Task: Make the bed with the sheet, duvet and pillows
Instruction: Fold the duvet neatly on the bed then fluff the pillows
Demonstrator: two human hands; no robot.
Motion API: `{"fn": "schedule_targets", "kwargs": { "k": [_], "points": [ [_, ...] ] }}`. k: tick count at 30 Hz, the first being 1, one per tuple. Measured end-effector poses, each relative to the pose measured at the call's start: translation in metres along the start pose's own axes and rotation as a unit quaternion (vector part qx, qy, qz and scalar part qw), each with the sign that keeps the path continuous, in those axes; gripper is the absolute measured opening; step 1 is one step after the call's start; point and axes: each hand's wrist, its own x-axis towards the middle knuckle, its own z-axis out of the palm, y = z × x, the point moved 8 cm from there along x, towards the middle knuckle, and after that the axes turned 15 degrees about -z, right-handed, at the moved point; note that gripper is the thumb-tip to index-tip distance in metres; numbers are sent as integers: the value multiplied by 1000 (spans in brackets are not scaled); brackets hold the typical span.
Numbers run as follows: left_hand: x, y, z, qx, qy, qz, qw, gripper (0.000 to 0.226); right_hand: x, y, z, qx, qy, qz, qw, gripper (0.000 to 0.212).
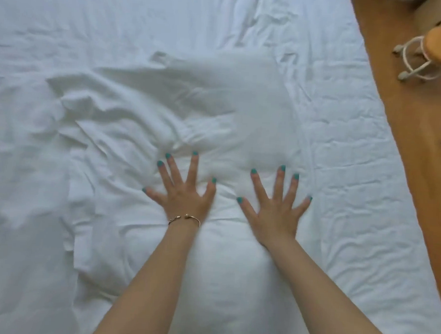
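A white pillow (191, 109) lies in the middle of the bed, its case creased and bunched toward the left. It rests on a wrinkled white sheet (69, 18) that covers the whole mattress. My left hand (185, 188) presses flat on the pillow's near part, fingers spread, a thin gold bracelet on the wrist. Beside it, my right hand (276, 205) also lies flat on the pillow with fingers spread. Neither hand grips anything. No duvet is in view.
The bed's right edge runs diagonally along a wooden floor (408, 125). A small stool (432, 52) with a round wooden seat and white metal legs stands on that floor at the upper right.
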Motion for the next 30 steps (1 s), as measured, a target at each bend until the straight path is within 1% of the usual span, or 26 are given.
{"fn": "schedule_targets", "kwargs": {
  "k": [4,6,8,10,12,14,17,19,24,26,28,29,30],
  "points": [
    [-2,5,6,18,-14,-6,1000,73,17,2,20,74,-88,-31,993,74],
    [2,5,13,30,-30,-6,999,75,22,2,29,128,-138,-52,981,83],
    [7,6,20,32,-23,-6,999,77,29,2,38,160,-164,-73,971,96],
    [11,9,24,36,-11,-4,999,77,33,1,42,166,-158,-80,970,106],
    [15,11,27,44,-9,-5,999,77,34,-1,44,170,-143,-88,971,109],
    [13,11,30,57,-3,-7,998,76,32,-3,47,180,-142,-94,969,110],
    [20,11,32,70,27,-13,997,75,38,-6,51,180,-142,-98,968,111],
    [24,14,30,75,44,-15,996,74,46,-8,53,185,-128,-111,968,112],
    [18,21,24,132,50,-35,989,70,50,0,62,194,-88,-123,969,110],
    [7,25,16,142,30,-54,988,68,50,3,61,189,-75,-129,971,110],
    [-23,29,12,97,-31,-63,993,68,47,6,58,195,-80,-123,970,110],
    [-44,30,14,85,-57,-51,993,68,45,6,57,188,-83,-123,971,109],
    [-70,30,17,100,-67,-23,992,67,43,6,57,180,-86,-124,972,109]
  ]
}}
